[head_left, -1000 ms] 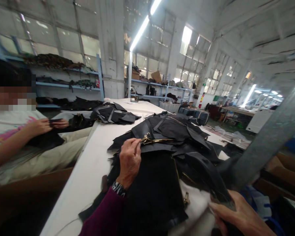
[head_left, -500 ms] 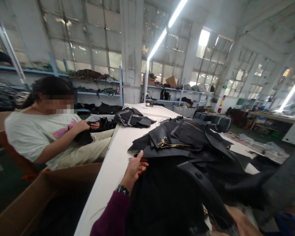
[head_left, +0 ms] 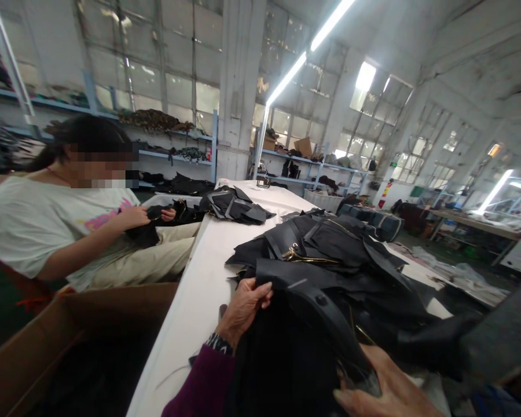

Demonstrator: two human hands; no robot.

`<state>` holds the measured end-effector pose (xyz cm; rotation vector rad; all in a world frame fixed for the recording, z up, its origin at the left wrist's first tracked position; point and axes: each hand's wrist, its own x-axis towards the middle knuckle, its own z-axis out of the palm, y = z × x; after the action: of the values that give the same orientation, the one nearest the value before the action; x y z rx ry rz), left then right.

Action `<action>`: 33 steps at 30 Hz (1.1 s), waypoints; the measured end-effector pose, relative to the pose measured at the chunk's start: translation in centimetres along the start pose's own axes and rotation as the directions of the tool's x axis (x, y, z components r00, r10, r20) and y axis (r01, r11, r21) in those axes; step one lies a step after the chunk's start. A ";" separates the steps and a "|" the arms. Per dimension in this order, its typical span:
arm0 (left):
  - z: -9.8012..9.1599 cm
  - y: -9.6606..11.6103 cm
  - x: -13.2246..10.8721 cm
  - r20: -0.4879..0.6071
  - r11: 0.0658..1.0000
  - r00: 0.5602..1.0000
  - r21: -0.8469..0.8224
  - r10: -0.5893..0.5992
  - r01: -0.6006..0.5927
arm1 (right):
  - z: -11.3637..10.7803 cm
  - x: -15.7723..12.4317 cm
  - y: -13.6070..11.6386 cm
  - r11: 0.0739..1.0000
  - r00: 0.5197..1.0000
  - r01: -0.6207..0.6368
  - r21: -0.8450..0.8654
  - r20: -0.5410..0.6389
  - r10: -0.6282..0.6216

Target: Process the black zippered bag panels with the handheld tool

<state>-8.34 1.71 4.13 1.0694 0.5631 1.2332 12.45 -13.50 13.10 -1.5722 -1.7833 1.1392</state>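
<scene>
My left hand [head_left: 242, 310], in a purple sleeve, pinches the upper left corner of a black fabric piece [head_left: 290, 341] between thumb and fingers. The piece has a smooth, leather-like black strip [head_left: 319, 301] along its upper edge and hangs toward me. At the lower right, my right hand [head_left: 393, 385] is closed on the other end of this strip, its fingertips partly hidden. Just beyond lies a heap of black pieces [head_left: 360, 246] with gold zippers [head_left: 315, 258] on the white table [head_left: 217, 266].
Left of the table a person [head_left: 39, 231] sits handling a black piece. An open cardboard box [head_left: 125, 304] with dark contents stands nearer me. A smaller black pile [head_left: 237, 205] lies farther along the table. A grey post [head_left: 503, 324] rises at the right.
My left hand has closed from loosely spread fingers onto the black piece's corner. My right hand has come farther into view, and the strip's left end has risen toward my left hand.
</scene>
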 end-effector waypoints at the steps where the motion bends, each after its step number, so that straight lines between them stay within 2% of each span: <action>1: 0.0 -0.1 0.0 0.015 1.000 1.000 0.008 0.009 -0.009 | 0.2 0.3 -0.8 1.000 1.000 0.015 -0.001 0.024 -0.015; 4: -0.2 -0.4 0.0 0.037 0.998 0.999 0.050 0.027 -0.029 | 0.9 1.0 -2.0 0.999 0.997 0.052 0.003 0.060 -0.052; 7: -0.1 -0.2 -0.3 0.061 0.979 0.995 0.186 0.078 -0.089 | 1.5 1.7 -1.5 0.999 0.997 0.045 0.003 0.070 -0.045; 10: 0.3 0.5 -0.8 0.124 0.930 0.985 0.334 0.119 -0.154 | 1.9 2.4 -0.8 0.998 0.998 0.048 0.035 0.041 -0.049; 13: 0.7 0.8 -1.1 0.159 0.909 0.981 0.384 0.107 -0.161 | 1.7 2.7 -1.0 0.994 0.996 0.084 0.062 -0.008 -0.084; 15: 0.5 0.5 -0.9 0.092 0.925 0.990 0.356 0.105 -0.131 | 1.1 2.6 -1.6 0.994 0.994 0.098 0.045 -0.049 -0.096; 18: -0.6 -0.1 -0.2 -0.082 0.948 0.991 0.307 0.108 -0.078 | 0.0 1.7 -2.4 0.995 0.989 0.095 -0.021 -0.108 -0.097; 21: -1.9 -0.5 0.5 -0.223 0.946 0.968 0.323 0.114 -0.037 | -0.7 -0.1 -2.2 0.995 0.990 0.047 -0.087 -0.127 -0.057; 24: -2.9 -0.1 0.2 -0.337 0.913 0.929 0.409 0.150 0.001 | -0.8 -2.1 -1.3 0.990 0.995 -0.049 -0.132 -0.090 0.037; 26: -3.1 0.4 -1.3 -0.400 0.878 0.898 0.478 0.185 0.032 | -0.7 -3.4 -0.4 0.985 0.994 -0.079 -0.152 -0.085 0.067; 28: -3.0 0.8 -4.3 -0.462 0.843 0.861 0.532 0.214 0.075 | -0.7 -4.6 0.7 0.979 0.993 -0.098 -0.176 -0.079 0.085; 31: -2.1 0.6 -11.1 -0.534 0.764 0.801 0.626 0.272 0.158 | -0.6 -5.8 2.6 0.964 0.989 -0.145 -0.224 -0.010 0.146; 33: -1.1 -0.3 -15.8 -0.567 0.703 0.773 0.671 0.285 0.233 | -0.3 -6.6 3.7 0.954 0.981 -0.175 -0.244 0.044 0.191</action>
<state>-13.67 -12.79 0.45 1.2715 1.6938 1.4413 16.07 -19.83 11.13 -1.8944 -1.9094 1.1042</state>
